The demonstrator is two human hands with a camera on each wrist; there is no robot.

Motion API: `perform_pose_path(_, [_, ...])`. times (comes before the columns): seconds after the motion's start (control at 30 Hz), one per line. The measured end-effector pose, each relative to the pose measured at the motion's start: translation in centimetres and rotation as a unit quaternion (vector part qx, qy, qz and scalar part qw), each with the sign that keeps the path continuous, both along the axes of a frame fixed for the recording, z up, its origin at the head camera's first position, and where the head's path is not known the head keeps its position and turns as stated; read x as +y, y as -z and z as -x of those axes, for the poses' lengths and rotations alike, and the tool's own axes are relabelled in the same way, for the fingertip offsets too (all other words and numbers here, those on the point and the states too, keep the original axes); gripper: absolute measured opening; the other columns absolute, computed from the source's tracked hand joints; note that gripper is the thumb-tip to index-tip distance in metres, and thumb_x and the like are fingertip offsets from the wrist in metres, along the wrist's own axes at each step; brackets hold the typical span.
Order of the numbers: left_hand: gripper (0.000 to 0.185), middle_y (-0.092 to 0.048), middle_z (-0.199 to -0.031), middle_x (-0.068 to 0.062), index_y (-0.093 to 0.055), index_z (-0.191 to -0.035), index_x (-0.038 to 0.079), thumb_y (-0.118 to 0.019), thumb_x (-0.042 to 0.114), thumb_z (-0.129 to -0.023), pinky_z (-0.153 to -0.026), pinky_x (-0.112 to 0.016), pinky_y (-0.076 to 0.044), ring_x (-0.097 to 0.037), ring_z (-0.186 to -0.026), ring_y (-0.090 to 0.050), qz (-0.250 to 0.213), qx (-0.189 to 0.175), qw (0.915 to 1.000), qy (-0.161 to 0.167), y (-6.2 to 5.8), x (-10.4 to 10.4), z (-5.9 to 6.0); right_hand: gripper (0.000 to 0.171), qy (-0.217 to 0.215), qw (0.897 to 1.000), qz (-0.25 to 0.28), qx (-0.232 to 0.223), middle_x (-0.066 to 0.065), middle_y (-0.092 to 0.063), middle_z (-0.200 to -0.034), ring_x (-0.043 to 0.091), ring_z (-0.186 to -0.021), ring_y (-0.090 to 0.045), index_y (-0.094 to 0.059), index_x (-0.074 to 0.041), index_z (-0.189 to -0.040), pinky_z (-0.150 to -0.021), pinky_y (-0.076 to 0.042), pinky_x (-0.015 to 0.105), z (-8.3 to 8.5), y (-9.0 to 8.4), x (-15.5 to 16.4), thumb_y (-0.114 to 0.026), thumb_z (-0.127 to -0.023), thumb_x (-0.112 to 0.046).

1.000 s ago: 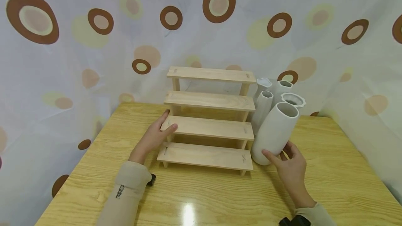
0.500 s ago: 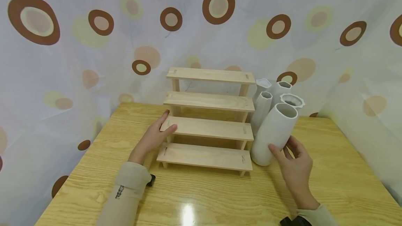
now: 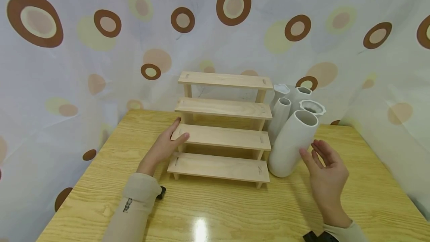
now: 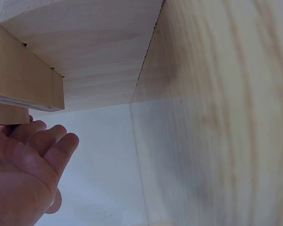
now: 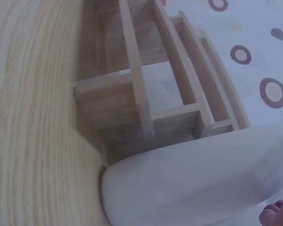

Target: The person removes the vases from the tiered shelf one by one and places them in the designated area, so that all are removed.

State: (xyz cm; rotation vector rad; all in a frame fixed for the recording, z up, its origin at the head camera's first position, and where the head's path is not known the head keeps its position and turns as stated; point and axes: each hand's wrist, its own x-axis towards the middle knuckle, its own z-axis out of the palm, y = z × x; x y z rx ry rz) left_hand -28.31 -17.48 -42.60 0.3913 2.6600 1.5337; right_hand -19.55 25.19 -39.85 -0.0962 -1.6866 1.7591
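A light wooden tiered display stand (image 3: pixel 220 136) stands on the table. Its left end is gripped by my left hand (image 3: pixel 163 145), thumb over a middle step. In the left wrist view, the fingers of that hand (image 4: pixel 28 169) curl beside a wooden support (image 4: pixel 28 70). A tall smooth white vase (image 3: pixel 291 143) stands by the stand's right side, looking tilted. Just right of it is my right hand (image 3: pixel 328 176), fingers loosely bent and holding nothing; whether the thumb still touches the vase is hard to tell. The right wrist view shows the vase's base on the tabletop.
Behind the front vase, several more white vases cluster: a faceted one (image 3: pixel 279 120), one with a scalloped rim (image 3: pixel 313 106), others at the back (image 3: pixel 281 89). The wood-grain table (image 3: pixel 215 208) meets a patterned cloth backdrop (image 3: pixel 215 44) behind and at both sides.
My right hand has let go of the front white vase and drawn away to the right. The vase and stand look unmoved, and my left hand keeps its place.
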Motion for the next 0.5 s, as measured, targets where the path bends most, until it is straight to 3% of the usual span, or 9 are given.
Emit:
perform_pose_path(0.3, [0.088, -0.009, -0.164, 0.004, -0.011, -0.160, 0.023, -0.053, 0.063, -0.094, -0.117, -0.053, -0.016, -0.026, -0.149, -0.010, 0.001, -0.001, 1.0000, -0.002, -0.1, 0.0, 0.1, 0.044, -0.018, 0.996, 0.038, 0.082, 0.020, -0.066, -0.109, 0.025, -0.104, -0.064, -0.063, 0.014, -0.116, -0.087, -0.052, 0.027, -0.9, -1.5, -0.4, -0.077, -0.075, 0.017])
perform_pose_path(0.5, [0.087, -0.009, -0.164, 0.004, -0.011, -0.160, 0.023, -0.053, 0.062, -0.095, -0.117, -0.052, -0.015, -0.025, -0.149, -0.009, 0.000, 0.000, 1.0000, -0.001, 0.0, 0.0, 0.0, 0.041, -0.042, 0.993, 0.051, 0.101, 0.021, -0.068, -0.105, 0.026, -0.101, -0.066, -0.062, 0.018, -0.114, -0.086, -0.053, 0.029, -1.7, -2.2, -1.2, -0.074, -0.075, 0.020])
